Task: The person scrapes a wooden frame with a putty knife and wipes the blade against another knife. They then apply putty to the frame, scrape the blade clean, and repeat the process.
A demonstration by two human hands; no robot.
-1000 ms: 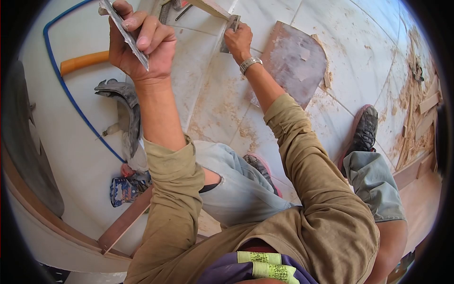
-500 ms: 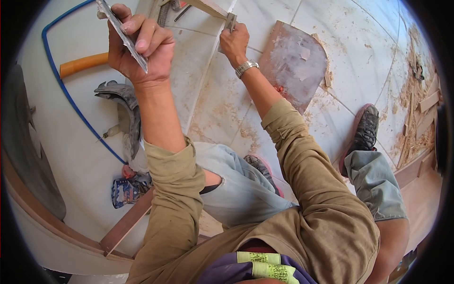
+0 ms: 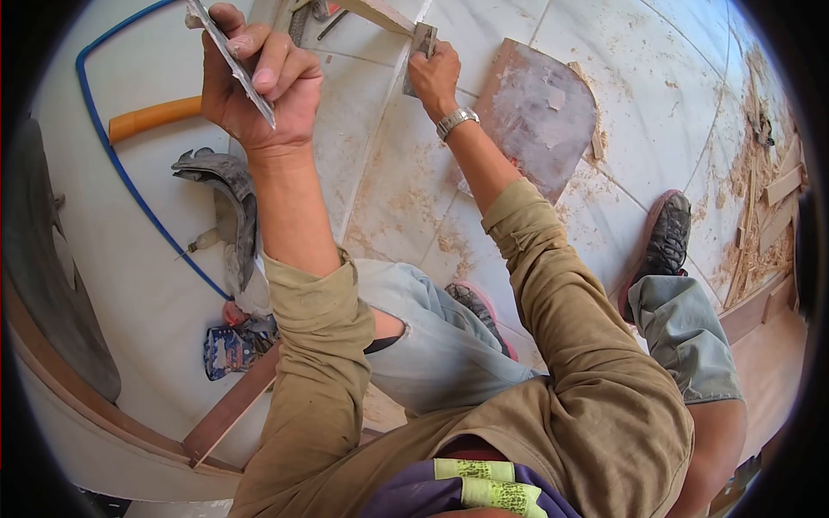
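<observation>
My left hand is raised at the upper left, its fingers closed on a thin flat metal plate with whitish paste on its edge. My right hand, with a metal watch at the wrist, grips a small flat scraper. That scraper is beside the end of a pale wooden strip at the top. Right of my right hand, a brown board smeared with whitish paste lies on the tiles.
An orange tube and a blue hose are at the left. Near them lie a grey crumpled piece and a blue packet. Wood scraps and shavings are at the right. Shoes stand on the tiles.
My right hand has moved slightly right and down, and its scraper shows more of its flat face. My left hand and its plate have shifted a little to the right.
</observation>
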